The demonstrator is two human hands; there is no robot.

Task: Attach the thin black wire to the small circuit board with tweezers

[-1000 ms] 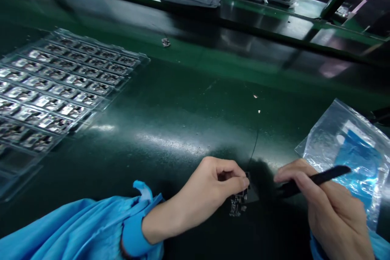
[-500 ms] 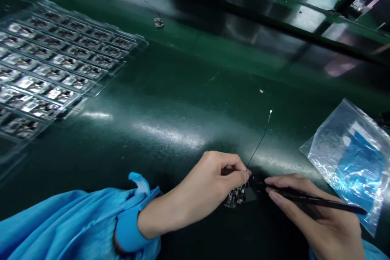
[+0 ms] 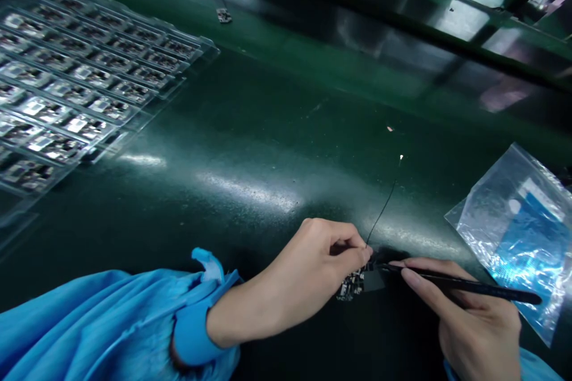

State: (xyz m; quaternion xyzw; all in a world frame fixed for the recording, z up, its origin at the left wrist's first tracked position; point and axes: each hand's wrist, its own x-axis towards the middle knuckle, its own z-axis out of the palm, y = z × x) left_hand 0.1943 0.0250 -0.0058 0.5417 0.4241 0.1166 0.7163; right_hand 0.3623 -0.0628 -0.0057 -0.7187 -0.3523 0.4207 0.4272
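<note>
Thumb and fingers of my left hand [image 3: 313, 277] are pinched together at the upper edge of a small circuit board [image 3: 353, 286], partly hidden beneath them. A thin black cable [image 3: 382, 209] rises from those fingertips and ends in a tiny bright connector [image 3: 401, 157]. My right hand [image 3: 473, 309] grips black tweezers [image 3: 482, 290] like a pen. Their tips point left, close to the board and my left fingertips; whether they touch is too dark to tell. A dark grey flat piece [image 3: 374, 281] shows at the board's right side.
Clear plastic trays [image 3: 96, 77] full of circuit boards lie at the left. Another small board [image 3: 224, 15] with a cable lies at the back. A clear bag [image 3: 518, 232] with blue contents is at the right. A shelf edge [image 3: 429, 36] runs along the back.
The view has shifted slightly. The tweezers and my right hand have come a little closer to my left fingertips. My left hand keeps its pinch.
</note>
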